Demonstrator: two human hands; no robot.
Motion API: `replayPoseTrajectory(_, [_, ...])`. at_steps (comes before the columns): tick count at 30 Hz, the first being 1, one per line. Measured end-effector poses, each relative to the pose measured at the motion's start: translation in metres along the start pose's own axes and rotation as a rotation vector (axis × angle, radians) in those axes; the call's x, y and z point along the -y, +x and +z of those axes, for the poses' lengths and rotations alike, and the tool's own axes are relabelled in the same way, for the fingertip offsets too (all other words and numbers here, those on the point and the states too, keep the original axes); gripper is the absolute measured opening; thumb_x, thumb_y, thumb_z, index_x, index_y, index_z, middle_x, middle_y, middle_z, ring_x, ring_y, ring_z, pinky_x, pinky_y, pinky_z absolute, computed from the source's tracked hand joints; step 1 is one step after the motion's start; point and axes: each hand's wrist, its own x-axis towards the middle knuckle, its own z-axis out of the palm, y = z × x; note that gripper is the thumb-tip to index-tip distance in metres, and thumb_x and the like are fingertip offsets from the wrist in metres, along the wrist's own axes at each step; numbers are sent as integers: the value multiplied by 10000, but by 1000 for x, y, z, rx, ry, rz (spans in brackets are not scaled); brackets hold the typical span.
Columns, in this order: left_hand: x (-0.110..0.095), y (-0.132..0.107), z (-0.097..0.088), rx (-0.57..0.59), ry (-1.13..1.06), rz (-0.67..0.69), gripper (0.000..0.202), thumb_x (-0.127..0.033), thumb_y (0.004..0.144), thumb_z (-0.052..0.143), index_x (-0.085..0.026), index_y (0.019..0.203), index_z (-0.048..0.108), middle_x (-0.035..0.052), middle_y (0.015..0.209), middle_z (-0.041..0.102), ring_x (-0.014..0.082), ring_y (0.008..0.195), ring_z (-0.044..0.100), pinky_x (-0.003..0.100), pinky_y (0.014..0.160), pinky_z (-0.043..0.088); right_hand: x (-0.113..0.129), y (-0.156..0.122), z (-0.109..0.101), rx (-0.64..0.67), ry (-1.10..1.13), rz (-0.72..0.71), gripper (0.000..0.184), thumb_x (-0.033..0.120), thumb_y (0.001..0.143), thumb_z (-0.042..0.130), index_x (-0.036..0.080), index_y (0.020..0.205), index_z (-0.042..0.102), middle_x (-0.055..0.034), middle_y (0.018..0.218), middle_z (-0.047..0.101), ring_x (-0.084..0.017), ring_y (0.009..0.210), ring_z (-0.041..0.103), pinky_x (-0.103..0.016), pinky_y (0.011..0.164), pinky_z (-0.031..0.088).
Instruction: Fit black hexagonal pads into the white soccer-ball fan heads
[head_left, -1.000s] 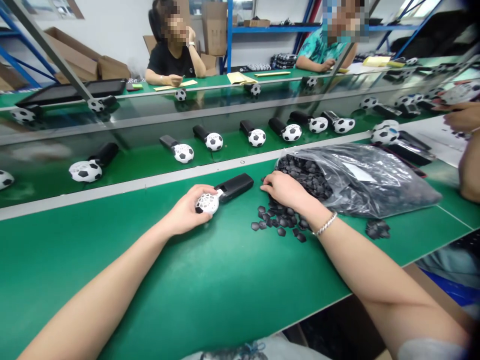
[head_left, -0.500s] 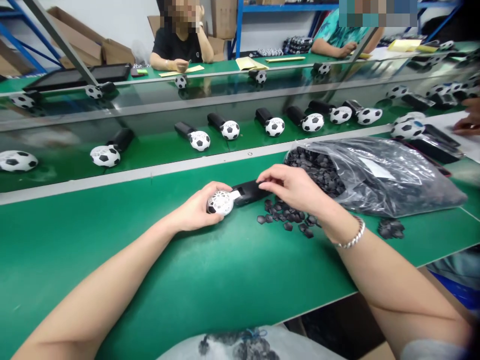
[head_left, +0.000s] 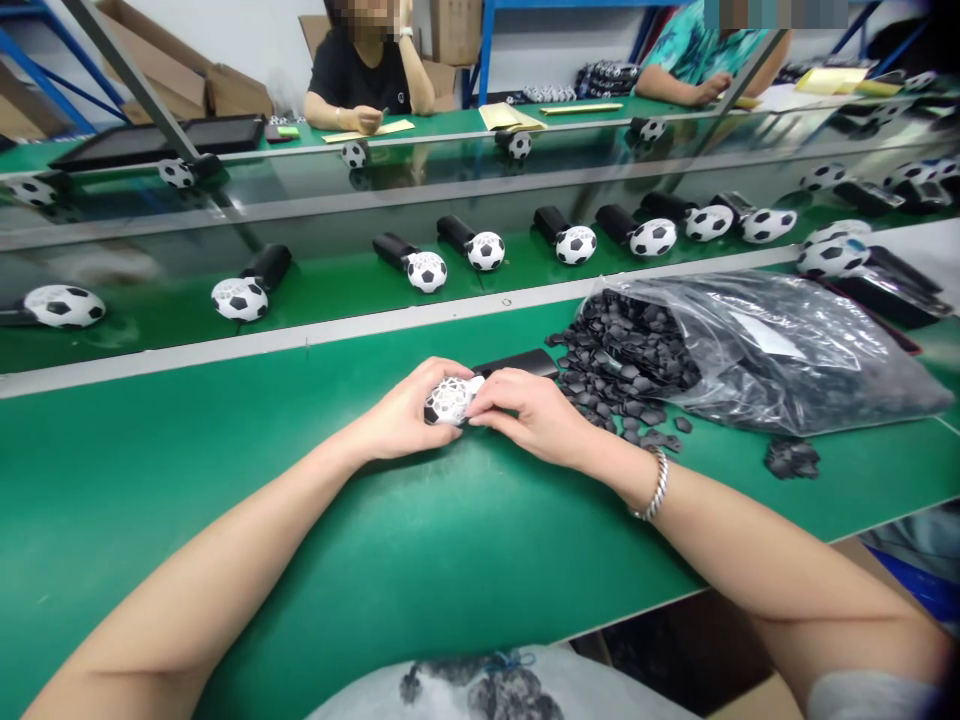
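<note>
My left hand (head_left: 409, 405) is closed round a small soccer-ball-shaped piece (head_left: 450, 402), white lattice with black patches. A black handle (head_left: 525, 364) extends from it to the right, lying along the green table. My right hand (head_left: 525, 410) pinches with thumb and forefinger at the ball's right side; whatever is between the fingertips is too small and hidden to make out. Just beyond the right hand, small black pentagon-shaped pieces (head_left: 630, 345) spill from the mouth of a clear plastic bag (head_left: 810, 350).
Behind a pale rail (head_left: 375, 327), several finished-looking balls with black handles (head_left: 427, 271) lie on a green belt. A small heap of black pieces (head_left: 793, 458) sits at the right. Across the line, two people sit at a bench (head_left: 450, 133) with yellow papers.
My right hand has moved left from over the handle's end to the ball's side. My left hand keeps its hold. The balls on the near belt have shifted right.
</note>
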Motion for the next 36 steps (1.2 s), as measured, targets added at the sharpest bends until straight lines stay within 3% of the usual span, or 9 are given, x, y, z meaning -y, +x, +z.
replayPoseTrajectory(10, [0, 2, 5, -40, -24, 15, 458, -288, 724, 625, -221, 1146, 459, 31, 1159, 450, 221, 1090, 441, 330, 966, 377, 3, 1, -1, -28, 77, 35, 17, 140, 833, 551, 154, 837, 561, -25, 770, 595, -143, 700, 533, -252, 643, 425])
replayPoseTrajectory(14, [-1, 2, 5, -39, -29, 13, 432, -284, 731, 618, -216, 1131, 468, 32, 1152, 457, 219, 1086, 444, 333, 968, 374, 2, -1, -4, 20, 22, 15, 131, 142, 871, 484, 158, 978, 559, -63, 886, 605, -171, 794, 542, -288, 712, 446])
replayPoseTrajectory(17, [-1, 2, 5, -34, -11, 23, 445, -284, 732, 619, -218, 1143, 461, 34, 1163, 452, 222, 1104, 432, 336, 988, 359, 1, -2, -4, 48, -25, -10, 122, 132, 875, 495, 164, 927, 600, -55, 898, 633, -174, 833, 559, -287, 748, 445])
replayPoseTrajectory(27, [-1, 0, 4, -44, -3, 7, 447, -294, 735, 623, -225, 1145, 460, 27, 1163, 451, 217, 1095, 434, 330, 971, 371, 5, -2, -6, -21, 34, 68, 47, 133, 867, 527, 160, 887, 561, -26, 838, 626, -139, 730, 578, -239, 652, 445])
replayPoseTrajectory(31, [-1, 0, 4, -46, -1, 10, 447, -293, 732, 629, -229, 1142, 463, 20, 1163, 452, 214, 1097, 434, 334, 977, 367, 6, -2, -9, -95, -35, -40, 23, 156, 861, 555, 169, 868, 572, -38, 859, 619, -164, 809, 560, -286, 748, 443])
replayPoseTrajectory(36, [-2, 0, 4, -45, -2, 6, 440, -309, 739, 615, -212, 1141, 466, 44, 1164, 452, 232, 1087, 443, 360, 976, 378, 7, -2, -9, -84, -19, -2, 147, 113, 873, 509, 167, 987, 584, -53, 891, 593, -149, 812, 553, -259, 730, 455])
